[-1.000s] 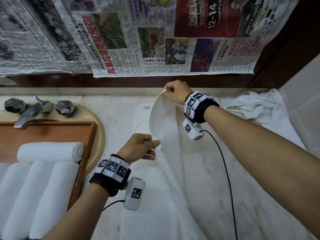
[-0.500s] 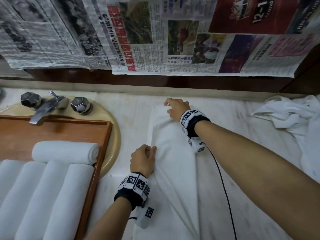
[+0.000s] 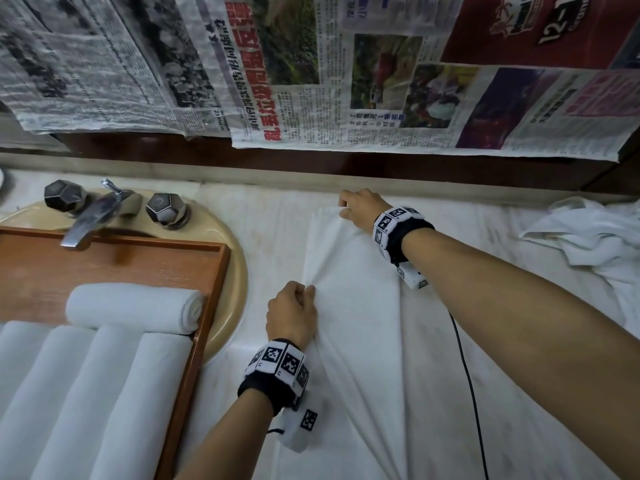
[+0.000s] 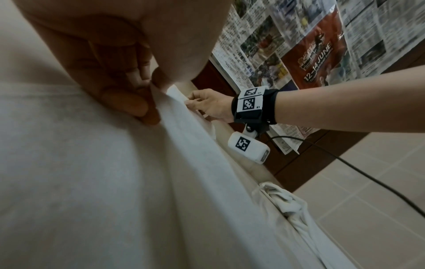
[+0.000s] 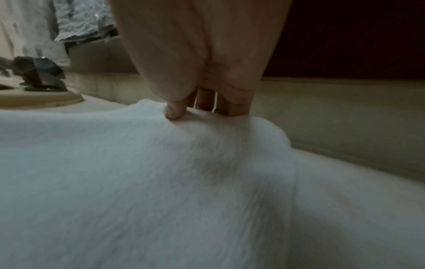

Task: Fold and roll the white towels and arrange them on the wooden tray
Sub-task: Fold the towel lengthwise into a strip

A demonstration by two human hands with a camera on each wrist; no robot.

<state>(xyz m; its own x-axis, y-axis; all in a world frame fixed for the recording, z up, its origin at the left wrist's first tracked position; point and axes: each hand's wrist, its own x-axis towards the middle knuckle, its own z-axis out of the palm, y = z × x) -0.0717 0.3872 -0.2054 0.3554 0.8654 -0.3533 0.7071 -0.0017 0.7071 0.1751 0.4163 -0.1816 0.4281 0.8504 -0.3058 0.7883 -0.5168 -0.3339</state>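
Observation:
A white towel [image 3: 360, 306] lies folded lengthwise on the marble counter. My left hand [image 3: 294, 308] pinches its left folded edge about halfway up; the left wrist view shows thumb and fingers [image 4: 128, 102] gripping that towel [image 4: 115, 182] edge. My right hand [image 3: 356, 206] holds the towel's far corner near the back wall; in the right wrist view its fingertips [image 5: 174, 111] press down into the towel [image 5: 161, 182]. The wooden tray [image 3: 207, 292] at the left holds several rolled white towels [image 3: 131, 308].
The tray sits over a beige sink [image 3: 235, 271] with a faucet [image 3: 90, 216] and two knobs. A crumpled white towel [image 3: 588, 244] lies at the right. Newspaper [image 3: 346, 71] covers the wall behind. A black cable [image 3: 467, 375] runs under my right arm.
Both hands carried the lifted towel edge over to the left and laid it down flat. The fold now rests on the counter, and the hands still hold its edge.

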